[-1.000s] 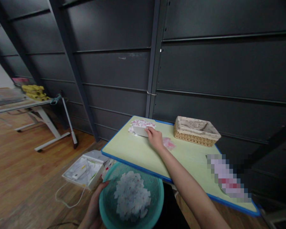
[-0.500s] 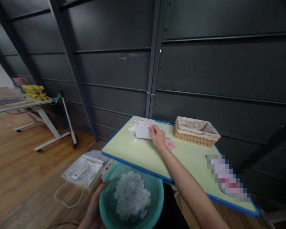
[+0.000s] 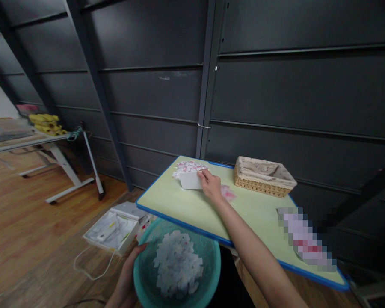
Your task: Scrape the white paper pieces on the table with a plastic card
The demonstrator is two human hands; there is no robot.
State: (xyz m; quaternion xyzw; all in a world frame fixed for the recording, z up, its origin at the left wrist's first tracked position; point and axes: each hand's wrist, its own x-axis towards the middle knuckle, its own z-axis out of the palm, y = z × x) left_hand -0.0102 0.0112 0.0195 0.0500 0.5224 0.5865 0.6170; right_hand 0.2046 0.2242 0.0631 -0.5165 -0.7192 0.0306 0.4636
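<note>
My right hand (image 3: pixel 209 185) pinches a white rectangular card (image 3: pixel 190 180) by its right end, held on edge over the pale yellow tabletop (image 3: pixel 170 200). Just behind the card lies a heap of small white and pink paper scraps (image 3: pixel 190 166). A pinkish patch (image 3: pixel 227 193) shows on the table by my wrist. My left hand (image 3: pixel 128 269) grips the left rim of a teal mesh basket (image 3: pixel 213 273), below the table's front edge. Inside the basket is a pile of whitish paper scraps (image 3: pixel 179 264). The fingers under the rim are hidden.
A lined wicker basket (image 3: pixel 263 188) stands at the table's back right; a blurred-out flat item (image 3: pixel 308 244) lies at its right end. On the floor to the left is an open white box (image 3: pixel 115 244) with a cord. A dark panelled wall (image 3: pixel 154 94) rises behind.
My right hand and the card have shifted slightly to the left and a little nearer, beside the scrap heap. The left hand and the teal basket have stayed in place.
</note>
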